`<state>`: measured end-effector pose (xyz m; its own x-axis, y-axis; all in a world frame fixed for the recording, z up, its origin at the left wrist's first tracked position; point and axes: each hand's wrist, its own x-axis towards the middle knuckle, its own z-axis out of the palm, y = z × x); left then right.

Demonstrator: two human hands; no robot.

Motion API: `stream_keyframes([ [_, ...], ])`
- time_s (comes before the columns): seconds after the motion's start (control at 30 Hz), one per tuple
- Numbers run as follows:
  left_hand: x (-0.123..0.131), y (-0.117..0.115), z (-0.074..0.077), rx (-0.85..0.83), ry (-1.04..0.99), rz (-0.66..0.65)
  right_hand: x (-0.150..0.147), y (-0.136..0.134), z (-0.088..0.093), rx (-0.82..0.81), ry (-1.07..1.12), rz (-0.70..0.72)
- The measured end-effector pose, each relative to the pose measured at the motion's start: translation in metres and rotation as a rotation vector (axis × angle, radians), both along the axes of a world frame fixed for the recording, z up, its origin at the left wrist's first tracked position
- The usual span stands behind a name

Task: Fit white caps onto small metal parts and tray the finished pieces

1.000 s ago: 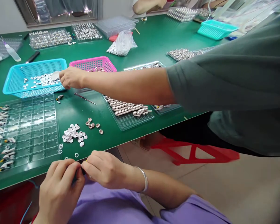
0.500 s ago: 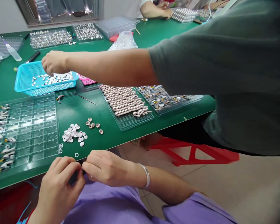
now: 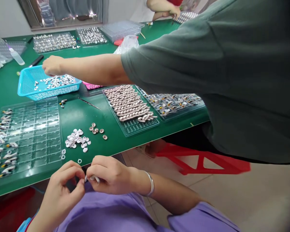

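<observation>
My left hand (image 3: 64, 190) and my right hand (image 3: 108, 174) meet just below the green table's front edge, over my purple lap. Both are pinched together on a small pale part (image 3: 93, 178) held between their fingertips. Right above them on the table lie a heap of small white rings (image 3: 75, 140), a few brownish rings (image 3: 96, 130) and a clear compartment tray (image 3: 26, 135) with some pale parts in its left cells.
A co-worker in a grey-green shirt leans over from the right; that person's hand (image 3: 51, 65) is at a blue basket (image 3: 46, 84) of small parts. Trays of pale curved parts (image 3: 130, 104) and mixed parts (image 3: 174, 103), tweezers (image 3: 88, 103) and a red stool (image 3: 203, 161) are near.
My fingertips have shifted and the small pale part now shows between them. The co-worker's arm reached left over the blue basket, which slid right in front of the pink basket.
</observation>
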<state>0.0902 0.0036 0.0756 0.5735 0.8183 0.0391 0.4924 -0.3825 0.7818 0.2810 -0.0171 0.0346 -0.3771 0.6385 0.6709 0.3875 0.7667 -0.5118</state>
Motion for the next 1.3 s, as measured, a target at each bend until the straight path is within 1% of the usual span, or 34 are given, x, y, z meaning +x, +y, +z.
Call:
stream_keyframes([
  [0.1,0.000,0.000,-0.001,-0.036,-0.018,0.020,-0.001,-0.001,-0.002,-0.044,0.065,0.024],
  [0.27,-0.001,0.001,-0.002,-0.025,-0.009,0.054,-0.001,-0.004,0.000,-0.151,0.182,0.006],
  [0.37,-0.005,0.001,-0.007,0.021,0.102,0.015,0.005,-0.005,0.003,-0.271,0.264,-0.041],
  [0.43,-0.008,0.002,-0.013,0.091,0.218,-0.055,0.010,-0.005,0.003,-0.343,0.314,-0.090],
  [0.5,-0.010,0.005,-0.020,0.188,0.310,-0.071,0.014,-0.003,0.001,-0.405,0.352,-0.132],
  [0.57,-0.011,0.012,-0.027,0.302,0.352,0.001,0.017,-0.002,-0.004,-0.487,0.399,-0.155],
  [0.67,-0.009,0.030,-0.036,0.497,0.376,0.166,0.018,-0.002,-0.011,-0.640,0.465,-0.173],
  [0.77,-0.009,0.050,-0.043,0.635,0.425,0.248,0.018,-0.003,-0.015,-0.728,0.460,-0.193],
  [0.9,-0.010,0.063,-0.047,0.659,0.455,0.230,0.020,-0.003,-0.013,-0.735,0.409,-0.181],
  [1.03,-0.010,0.064,-0.048,0.686,0.458,0.223,0.018,-0.001,-0.011,-0.699,0.373,-0.147],
  [1.3,-0.011,0.067,-0.049,0.773,0.391,0.236,0.009,0.003,-0.016,-0.612,0.324,-0.138],
])
